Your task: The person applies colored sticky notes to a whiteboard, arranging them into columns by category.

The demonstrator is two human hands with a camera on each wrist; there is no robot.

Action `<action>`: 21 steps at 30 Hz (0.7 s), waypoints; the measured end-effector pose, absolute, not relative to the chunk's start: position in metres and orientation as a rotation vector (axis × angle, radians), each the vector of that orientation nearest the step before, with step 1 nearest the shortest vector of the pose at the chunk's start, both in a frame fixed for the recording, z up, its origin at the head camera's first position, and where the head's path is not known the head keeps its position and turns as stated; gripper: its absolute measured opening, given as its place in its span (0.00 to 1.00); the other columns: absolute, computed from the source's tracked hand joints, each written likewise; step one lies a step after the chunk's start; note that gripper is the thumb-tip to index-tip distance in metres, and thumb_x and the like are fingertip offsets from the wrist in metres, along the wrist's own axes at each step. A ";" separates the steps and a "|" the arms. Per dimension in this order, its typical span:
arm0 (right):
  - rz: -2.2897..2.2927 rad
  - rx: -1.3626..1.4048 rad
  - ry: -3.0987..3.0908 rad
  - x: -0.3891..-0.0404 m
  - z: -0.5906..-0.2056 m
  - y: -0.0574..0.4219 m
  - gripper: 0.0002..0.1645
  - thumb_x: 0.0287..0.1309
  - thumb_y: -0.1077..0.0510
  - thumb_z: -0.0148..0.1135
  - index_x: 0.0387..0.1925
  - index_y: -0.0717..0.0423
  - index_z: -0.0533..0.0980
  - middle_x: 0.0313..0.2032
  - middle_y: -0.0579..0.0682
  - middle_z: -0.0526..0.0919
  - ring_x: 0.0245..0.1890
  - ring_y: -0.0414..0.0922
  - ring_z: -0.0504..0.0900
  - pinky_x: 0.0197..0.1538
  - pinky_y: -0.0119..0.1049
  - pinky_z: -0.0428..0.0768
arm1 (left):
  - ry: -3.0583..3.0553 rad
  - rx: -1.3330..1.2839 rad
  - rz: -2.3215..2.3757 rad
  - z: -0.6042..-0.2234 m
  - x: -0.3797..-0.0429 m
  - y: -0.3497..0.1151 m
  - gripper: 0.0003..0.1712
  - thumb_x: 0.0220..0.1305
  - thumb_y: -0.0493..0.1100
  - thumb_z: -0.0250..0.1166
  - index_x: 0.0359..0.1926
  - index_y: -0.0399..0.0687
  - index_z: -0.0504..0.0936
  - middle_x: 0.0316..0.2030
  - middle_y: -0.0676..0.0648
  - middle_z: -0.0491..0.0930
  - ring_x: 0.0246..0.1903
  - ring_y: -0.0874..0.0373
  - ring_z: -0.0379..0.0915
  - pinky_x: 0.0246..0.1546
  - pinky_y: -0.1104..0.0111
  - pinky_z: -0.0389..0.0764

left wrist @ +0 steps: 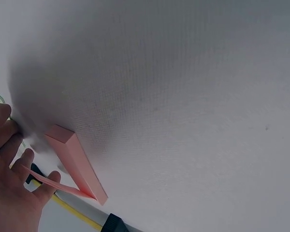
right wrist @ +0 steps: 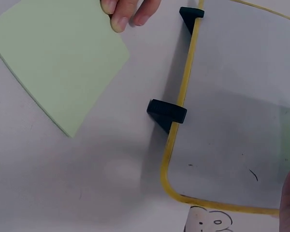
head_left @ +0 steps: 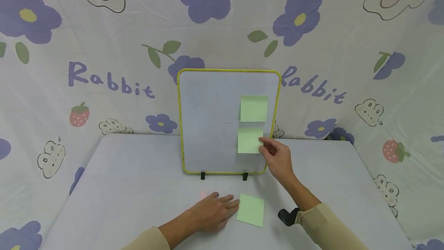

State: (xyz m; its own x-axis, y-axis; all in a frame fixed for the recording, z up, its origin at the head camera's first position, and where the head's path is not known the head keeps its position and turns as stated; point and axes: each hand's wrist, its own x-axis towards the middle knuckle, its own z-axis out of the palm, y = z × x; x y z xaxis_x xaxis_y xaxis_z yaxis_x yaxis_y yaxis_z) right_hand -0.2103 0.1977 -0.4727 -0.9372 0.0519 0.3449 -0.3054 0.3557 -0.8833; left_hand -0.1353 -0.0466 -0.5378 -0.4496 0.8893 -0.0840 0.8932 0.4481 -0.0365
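My right hand [head_left: 279, 159] is up at the whiteboard [head_left: 211, 119], pinching the right edge of the lower green sticky note [head_left: 249, 141] between thumb and index finger. Another green sticky note [head_left: 254, 108] is stuck on the board just above. Down on the table, my left hand [head_left: 218, 212] lies palm down with fingers extended, its fingertips right at the left edge of a green sticky note pad [head_left: 250, 210]. Beside that hand is a pink sticky note pad [left wrist: 79, 164], mostly hidden in the head view. One pink sheet stands up from the pad against the fingers.
The whiteboard's yellow frame [right wrist: 184, 87] stands upright on black feet [right wrist: 166, 111] near the table's back edge. Behind it hangs a printed cloth [head_left: 222, 38]. A black wrist device [head_left: 288, 217] sits at the right sleeve.
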 end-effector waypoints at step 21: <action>1.619 0.189 -2.362 -0.192 -0.432 0.184 0.16 0.61 0.74 0.60 0.51 0.76 0.78 0.43 0.71 0.81 0.42 0.61 0.82 0.39 0.21 0.77 | 3.216 1.582 -0.005 -0.465 -0.184 -0.024 0.18 0.68 0.47 0.61 0.55 0.47 0.84 0.54 0.51 0.83 0.54 0.57 0.79 0.52 0.60 0.78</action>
State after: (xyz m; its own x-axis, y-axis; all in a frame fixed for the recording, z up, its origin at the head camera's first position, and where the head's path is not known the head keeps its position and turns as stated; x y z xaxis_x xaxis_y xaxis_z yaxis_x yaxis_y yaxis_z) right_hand -0.1915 0.1843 -0.4325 -0.9548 0.0451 0.2938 -0.2578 0.3664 -0.8940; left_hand -0.1837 -0.0236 -0.4653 -0.5327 0.7545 0.3832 0.7533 0.6292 -0.1915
